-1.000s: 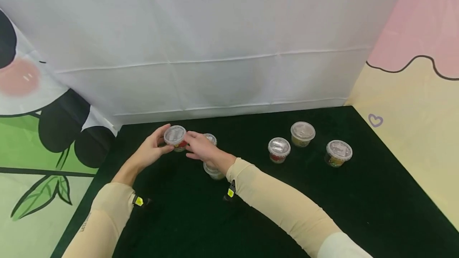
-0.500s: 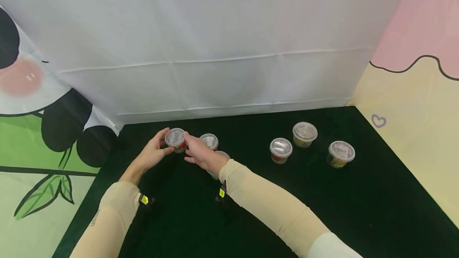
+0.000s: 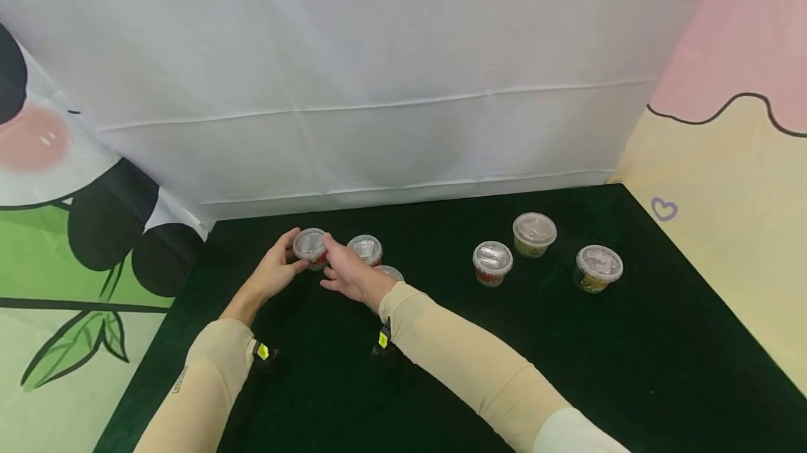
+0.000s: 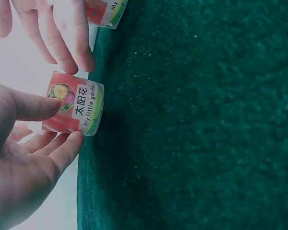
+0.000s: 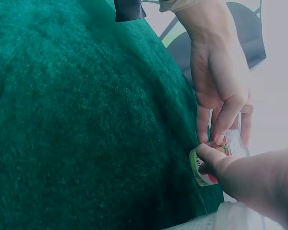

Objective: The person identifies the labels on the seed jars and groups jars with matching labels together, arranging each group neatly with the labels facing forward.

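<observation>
Head view: on plush, dark green cloth [image 3: 435, 383], near its far-left corner, the left hand [image 3: 272, 271] grips a round, clear-lidded cup [image 3: 309, 246]; the right hand [image 3: 348, 269] — fingers loosely extended — meets its other side, partly covering a pale-lidded tub [image 3: 390, 272]. Left wrist: a glossy red label; another container [image 4: 106, 13], cut off above. Right wrist: fingers obscure the lettering.

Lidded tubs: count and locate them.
6: held tub between left hand and right hand; second tub beyond the right hand; third tub partly hidden by it; three tubs farther right.
</observation>
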